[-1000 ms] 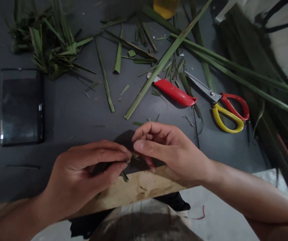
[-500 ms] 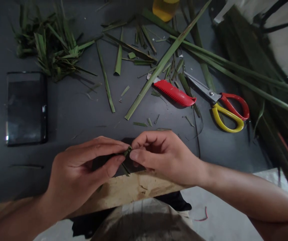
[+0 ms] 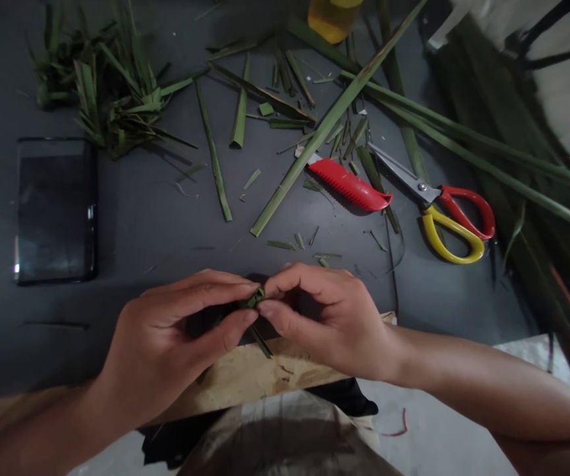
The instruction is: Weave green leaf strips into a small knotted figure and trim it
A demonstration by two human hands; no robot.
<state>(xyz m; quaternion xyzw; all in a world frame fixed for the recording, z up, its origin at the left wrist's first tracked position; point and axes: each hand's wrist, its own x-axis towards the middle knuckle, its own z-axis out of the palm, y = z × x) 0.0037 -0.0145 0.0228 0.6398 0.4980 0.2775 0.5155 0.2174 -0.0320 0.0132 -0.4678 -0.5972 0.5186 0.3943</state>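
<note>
Between my fingertips, over the near edge of the table, is a small folded piece of green leaf (image 3: 255,299). My left hand (image 3: 180,337) pinches it from the left with thumb and fingers. From the other side my right hand (image 3: 327,317) grips its right end between thumb and forefinger. A narrow leaf tail (image 3: 262,342) hangs down from it toward me. How the leaf is folded is partly hidden by the fingers.
Beyond my hands lie a red-handled knife (image 3: 349,184), scissors (image 3: 428,198) with red and yellow handles, and a long leaf strip (image 3: 334,122). A leaf heap (image 3: 111,92) and a dark phone-like device (image 3: 55,211) are left, a yellow container (image 3: 333,20) at the back, long leaves (image 3: 503,132) right.
My right thumb and forefinger have spread a little wider around the leaf piece, and more of it shows. Its hanging tail has swung slightly right. The view has shifted slightly.
</note>
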